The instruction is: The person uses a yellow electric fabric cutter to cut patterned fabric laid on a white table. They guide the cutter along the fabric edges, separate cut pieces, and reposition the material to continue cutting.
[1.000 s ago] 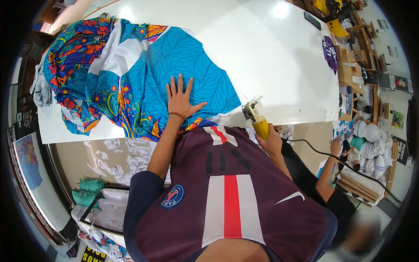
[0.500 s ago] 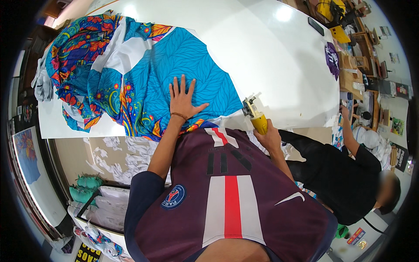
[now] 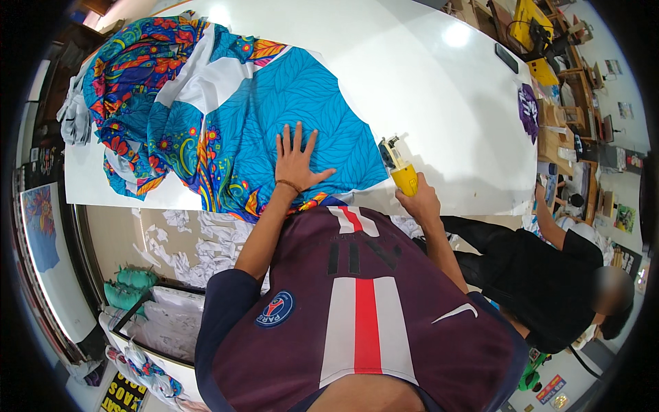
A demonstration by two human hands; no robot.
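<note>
My left hand (image 3: 295, 166) lies flat with spread fingers on a blue leaf-patterned fabric (image 3: 281, 89) and presses it to the white table (image 3: 419, 75). My right hand (image 3: 423, 200) is wrapped round the yellow body of a hand-held electric cloth cutter (image 3: 405, 180). Its metal head rests at the right edge of the blue fabric, near the lower right corner. Bunched cloth with bright flowers and white patches (image 3: 137, 89) spreads to the left, joined to the blue part. The blade itself is too small to make out.
A dark phone (image 3: 506, 58) and a crumpled purple cloth (image 3: 528, 113) lie at the table's right end. White scraps (image 3: 220, 240) litter the floor below the near edge. A person in black (image 3: 528, 281) is close on my right.
The cutter has moved away from me along the fabric's right edge. A white strip by the near edge no longer shows. My left hand stays flat on the cloth; the view has shifted slightly.
</note>
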